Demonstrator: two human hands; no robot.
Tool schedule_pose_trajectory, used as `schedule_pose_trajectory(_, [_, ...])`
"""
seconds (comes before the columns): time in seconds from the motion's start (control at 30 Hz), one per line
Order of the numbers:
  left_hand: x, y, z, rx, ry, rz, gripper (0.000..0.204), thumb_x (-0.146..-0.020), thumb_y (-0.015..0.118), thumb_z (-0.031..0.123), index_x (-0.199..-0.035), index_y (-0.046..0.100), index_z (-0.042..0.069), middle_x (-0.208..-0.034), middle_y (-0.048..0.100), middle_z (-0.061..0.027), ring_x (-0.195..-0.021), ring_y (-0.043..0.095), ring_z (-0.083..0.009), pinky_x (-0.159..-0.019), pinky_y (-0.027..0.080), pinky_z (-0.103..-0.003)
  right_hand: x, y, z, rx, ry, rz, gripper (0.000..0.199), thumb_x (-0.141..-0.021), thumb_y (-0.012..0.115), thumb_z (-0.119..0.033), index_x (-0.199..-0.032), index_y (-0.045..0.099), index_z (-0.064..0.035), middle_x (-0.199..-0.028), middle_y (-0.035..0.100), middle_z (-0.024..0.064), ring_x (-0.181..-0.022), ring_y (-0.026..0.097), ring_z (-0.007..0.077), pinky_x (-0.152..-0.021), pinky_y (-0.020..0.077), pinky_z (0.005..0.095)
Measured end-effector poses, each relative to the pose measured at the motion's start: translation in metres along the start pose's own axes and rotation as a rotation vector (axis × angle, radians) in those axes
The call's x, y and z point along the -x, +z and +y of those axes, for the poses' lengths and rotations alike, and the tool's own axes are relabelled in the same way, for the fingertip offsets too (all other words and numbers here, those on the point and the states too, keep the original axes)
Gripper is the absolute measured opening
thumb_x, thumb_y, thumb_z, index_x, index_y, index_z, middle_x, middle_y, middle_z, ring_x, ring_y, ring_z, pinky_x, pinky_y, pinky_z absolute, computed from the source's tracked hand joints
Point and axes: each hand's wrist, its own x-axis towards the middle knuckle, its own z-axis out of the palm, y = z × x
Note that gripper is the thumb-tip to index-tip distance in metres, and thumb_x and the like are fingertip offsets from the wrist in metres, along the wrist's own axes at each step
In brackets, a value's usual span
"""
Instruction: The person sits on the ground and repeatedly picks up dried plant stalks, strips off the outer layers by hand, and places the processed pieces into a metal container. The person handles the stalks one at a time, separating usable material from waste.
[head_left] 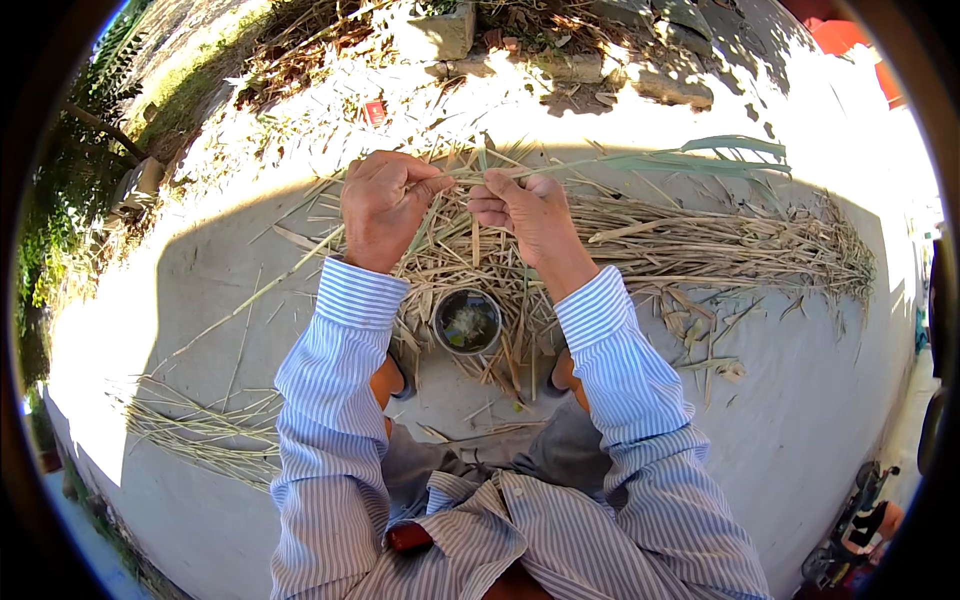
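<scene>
a: what sits nearest to you?

b: your striped blue-and-white shirt sleeves come up from the lower edge, over your grey trousers. between your feet stands a small round dark metal bowl with pale shreds inside, on the grey concrete floor.

a: and your hands?

b: above the bowl, your left hand is curled closed around a long green reed stalk with dry tan husk, thumb pressing toward its end. your right hand is just beside it, its fingers pinched shut on the same stalk. the stalk runs from your hands off to the right, its green leaves ending well past the pile.

a: what lies beyond?

b: a heap of dry straw-coloured stalks and husks spreads under and behind your hands, stretching right. a thinner scatter of dry stalks lies at your left. farther off, sunlit ground, grey stone blocks and leaf litter.
</scene>
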Motion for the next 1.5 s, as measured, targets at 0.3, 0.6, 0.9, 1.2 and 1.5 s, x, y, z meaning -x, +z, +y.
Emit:
schedule_pose_trajectory(0.3, [-0.005, -0.045, -0.063, 0.387, -0.633, 0.3, 0.019, -0.086, 0.071, 0.017, -0.088, 0.065, -0.001, -0.078, 0.069, -0.0066, -0.069, 0.061, -0.0092, -0.063, 0.047, -0.021, -0.002, -0.026, -0.015, 0.166, -0.049, 0.138, 0.037, -0.091, 0.065, -0.024, -0.104, 0.059, 0.0103, -0.089, 0.068, 0.018, -0.077, 0.069, 0.0212, -0.063, 0.0582, 0.0269])
schedule_pose_trajectory(0.6, [0.01, -0.007, -0.023, 0.599, -0.597, -0.582, 0.024, -0.087, 0.069, 0.024, -0.091, 0.068, 0.0, -0.079, 0.067, -0.0051, -0.073, 0.058, -0.0099, -0.066, 0.047, -0.028, 0.001, -0.022, -0.021, 0.166, -0.188, 0.107, 0.043, -0.088, 0.069, -0.031, -0.101, 0.061, 0.0091, -0.085, 0.069, 0.0158, -0.075, 0.069, 0.0197, -0.065, 0.0562, 0.0266])
schedule_pose_trajectory(0.9, [0.028, 0.02, -0.024, 0.482, -0.511, -0.519, 0.017, -0.085, 0.07, 0.018, -0.092, 0.068, 0.002, -0.082, 0.066, -0.0033, -0.073, 0.057, -0.0087, -0.067, 0.048, -0.028, -0.002, -0.006, -0.02, 0.178, -0.25, 0.115, 0.036, -0.088, 0.069, -0.026, -0.102, 0.059, 0.0064, -0.085, 0.067, 0.0122, -0.079, 0.068, 0.0183, -0.066, 0.0535, 0.0251])
schedule_pose_trajectory(1.2, [0.028, 0.025, -0.019, 0.814, -0.795, -0.256, 0.014, -0.09, 0.064, 0.012, -0.095, 0.067, 0.0, -0.085, 0.07, -0.0074, -0.08, 0.064, -0.012, -0.075, 0.051, -0.025, -0.001, -0.006, -0.016, 0.272, -0.237, 0.168, 0.026, -0.092, 0.062, -0.019, -0.096, 0.059, 0.0059, -0.08, 0.067, 0.0116, -0.071, 0.067, 0.0156, -0.061, 0.0536, 0.0241])
schedule_pose_trajectory(1.5, [0.016, 0.016, -0.024, 0.877, -1.08, 0.093, 0.016, -0.089, 0.067, 0.016, -0.09, 0.066, 0.0, -0.084, 0.069, -0.0044, -0.071, 0.06, -0.0101, -0.07, 0.047, -0.022, -0.004, -0.012, -0.006, 0.315, -0.256, 0.115, 0.023, -0.092, 0.061, -0.017, -0.097, 0.06, 0.0057, -0.079, 0.067, 0.0127, -0.069, 0.067, 0.0149, -0.058, 0.0542, 0.0239])
